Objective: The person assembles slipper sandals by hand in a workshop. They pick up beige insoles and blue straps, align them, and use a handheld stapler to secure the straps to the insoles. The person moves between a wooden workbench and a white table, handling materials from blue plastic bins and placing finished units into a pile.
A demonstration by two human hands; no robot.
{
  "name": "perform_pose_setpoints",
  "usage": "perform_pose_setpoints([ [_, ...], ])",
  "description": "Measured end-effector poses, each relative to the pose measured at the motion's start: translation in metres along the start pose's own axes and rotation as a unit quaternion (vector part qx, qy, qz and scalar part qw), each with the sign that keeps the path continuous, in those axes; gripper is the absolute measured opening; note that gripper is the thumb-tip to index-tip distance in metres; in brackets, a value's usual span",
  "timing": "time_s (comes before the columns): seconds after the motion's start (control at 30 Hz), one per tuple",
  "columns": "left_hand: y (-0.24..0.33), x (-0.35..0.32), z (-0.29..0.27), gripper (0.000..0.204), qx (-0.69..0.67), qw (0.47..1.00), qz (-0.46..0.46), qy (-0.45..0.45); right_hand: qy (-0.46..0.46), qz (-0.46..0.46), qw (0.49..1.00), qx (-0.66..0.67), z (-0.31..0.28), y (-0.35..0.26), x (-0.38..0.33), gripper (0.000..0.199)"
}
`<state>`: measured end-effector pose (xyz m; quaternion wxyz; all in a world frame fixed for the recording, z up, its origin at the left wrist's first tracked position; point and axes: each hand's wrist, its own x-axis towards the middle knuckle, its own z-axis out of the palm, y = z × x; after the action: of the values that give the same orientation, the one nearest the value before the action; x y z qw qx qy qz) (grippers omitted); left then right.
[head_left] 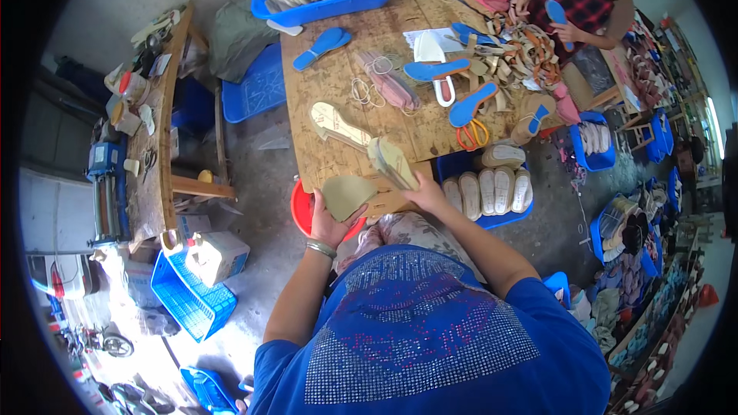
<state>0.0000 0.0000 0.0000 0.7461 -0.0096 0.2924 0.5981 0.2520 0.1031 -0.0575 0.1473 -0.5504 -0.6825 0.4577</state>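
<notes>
My left hand [329, 224] is closed on a curved, olive-beige sheet piece [347, 194] at the front edge of the wooden table. Whether it is one piece or several fanned together I cannot tell. In my right hand [424, 194] is a small stack of pale insoles [393, 161], gripped at the near end and tilted over the table edge. Another pale insole [338, 124] with markings lies flat on the wood just beyond, close to the stack's far end.
The wooden table [315, 165] carries blue insoles [321, 48], a tied pink bundle [388, 81] and orange-handled scissors [472, 135]. A blue tub [330, 9] of insoles stands at the back. A red bucket [303, 211] is below my left hand. Across the table sits a co-worker [576, 4].
</notes>
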Motion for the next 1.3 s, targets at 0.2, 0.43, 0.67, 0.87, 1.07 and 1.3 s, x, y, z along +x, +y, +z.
perform_pose_setpoints([
  [0.2,0.002,0.037,0.054,0.089,-0.067,0.998,0.014,0.008,0.0,0.065,0.997,-0.05,-0.023,0.021,0.044,0.073],
  [0.43,-0.007,0.118,0.093,0.095,-0.075,0.997,0.022,-0.011,-0.005,0.059,0.997,-0.047,-0.04,0.036,0.076,0.07],
  [0.67,-0.036,0.225,0.146,0.046,-0.018,0.999,0.026,-0.009,-0.031,0.012,0.998,-0.048,-0.055,0.042,0.097,0.077],
  [0.87,-0.058,0.265,0.167,0.045,-0.016,1.0,-0.001,-0.012,-0.02,0.018,0.999,-0.042,-0.068,0.068,0.096,0.076],
  [1.07,-0.058,0.257,0.162,0.045,-0.016,0.999,-0.004,-0.031,-0.044,0.029,0.998,-0.027,-0.083,0.067,0.098,0.076],
  [1.3,-0.044,0.172,0.085,0.046,-0.002,0.997,0.011,0.075,-0.087,-0.019,0.995,-0.032,-0.077,0.044,0.106,0.084],
])
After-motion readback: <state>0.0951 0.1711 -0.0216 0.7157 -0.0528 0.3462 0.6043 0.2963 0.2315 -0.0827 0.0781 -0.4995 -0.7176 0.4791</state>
